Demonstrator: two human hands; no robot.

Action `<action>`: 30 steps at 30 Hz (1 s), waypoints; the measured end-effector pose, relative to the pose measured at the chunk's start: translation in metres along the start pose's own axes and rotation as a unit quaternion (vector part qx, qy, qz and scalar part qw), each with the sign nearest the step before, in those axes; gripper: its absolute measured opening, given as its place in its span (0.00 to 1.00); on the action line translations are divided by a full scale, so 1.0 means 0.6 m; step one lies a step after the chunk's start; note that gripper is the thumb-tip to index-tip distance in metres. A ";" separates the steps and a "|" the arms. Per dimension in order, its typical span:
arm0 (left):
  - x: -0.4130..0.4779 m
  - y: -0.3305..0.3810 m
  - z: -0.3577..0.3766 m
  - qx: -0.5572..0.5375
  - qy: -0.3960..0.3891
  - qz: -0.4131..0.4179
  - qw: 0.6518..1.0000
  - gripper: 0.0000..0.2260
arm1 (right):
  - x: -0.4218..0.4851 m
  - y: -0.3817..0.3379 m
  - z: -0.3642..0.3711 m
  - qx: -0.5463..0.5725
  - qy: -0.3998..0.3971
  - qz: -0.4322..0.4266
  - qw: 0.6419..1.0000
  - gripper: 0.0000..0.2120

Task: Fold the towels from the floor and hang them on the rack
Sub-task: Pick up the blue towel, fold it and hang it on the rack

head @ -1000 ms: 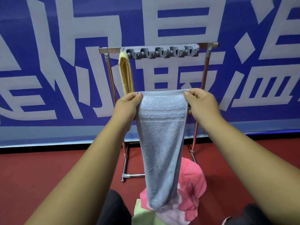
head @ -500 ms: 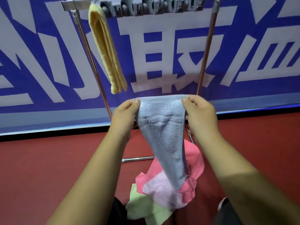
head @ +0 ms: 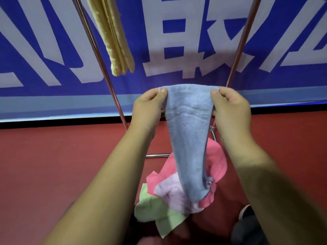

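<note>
Fingers (head: 160, 92) of both hands pinch the top corners of the blue towel (head: 189, 138), thumbs on the near face, cloth taut between them. Blue-and-white banner (head: 53, 96) behind; red floor (head: 53, 165) below. Metal rack (head: 99, 55) shows two uprights and a foot bar only; its top rail is out of frame. Blue towel hangs as a narrowing strip, its tail at the floor pile; touching or not, cannot tell. Folded yellow towel (head: 115, 36) hangs by the rack's left upright. Pile on the floor: pink towel (head: 215, 163), lilac towel (head: 169, 191), green towel (head: 152, 209), all crumpled. Left hand (head: 147, 110) and right hand (head: 231, 110) are level. Likely step: folding the second towel. Next move probably calls for halving it, then a lift to the rail beside the yellow one.
</note>
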State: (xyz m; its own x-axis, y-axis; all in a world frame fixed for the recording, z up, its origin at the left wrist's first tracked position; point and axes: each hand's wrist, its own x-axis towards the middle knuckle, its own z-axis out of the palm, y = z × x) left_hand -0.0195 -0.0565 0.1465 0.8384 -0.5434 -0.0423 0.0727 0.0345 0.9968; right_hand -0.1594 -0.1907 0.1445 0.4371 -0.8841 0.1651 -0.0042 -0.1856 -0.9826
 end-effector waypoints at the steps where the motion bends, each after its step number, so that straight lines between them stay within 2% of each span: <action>1: 0.002 -0.001 0.004 0.001 0.000 0.002 1.000 0.11 | 0.002 0.002 0.003 -0.002 -0.006 0.000 1.000 0.10; 11: -0.008 -0.018 0.049 0.005 -0.019 0.015 1.000 0.08 | -0.014 0.014 0.031 0.016 -0.038 0.004 0.999 0.07; 16: -0.024 -0.028 0.060 -0.009 -0.037 0.020 0.999 0.09 | -0.031 0.008 0.036 0.029 -0.035 -0.001 0.999 0.10; 22: -0.039 -0.030 0.067 -0.021 -0.021 0.026 0.999 0.09 | -0.045 0.002 0.044 0.010 -0.043 -0.017 0.999 0.10; 30: -0.043 -0.032 0.072 0.028 -0.024 0.046 0.998 0.11 | -0.046 0.010 0.049 0.015 -0.059 -0.007 0.998 0.09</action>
State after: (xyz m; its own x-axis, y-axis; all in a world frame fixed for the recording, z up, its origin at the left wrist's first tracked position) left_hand -0.0655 -0.0793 0.1312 0.8130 -0.5799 0.0523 -0.0355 0.0403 0.9986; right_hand -0.1448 -0.1548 0.1316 0.5400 -0.8246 0.1687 0.0277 -0.1829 -0.9827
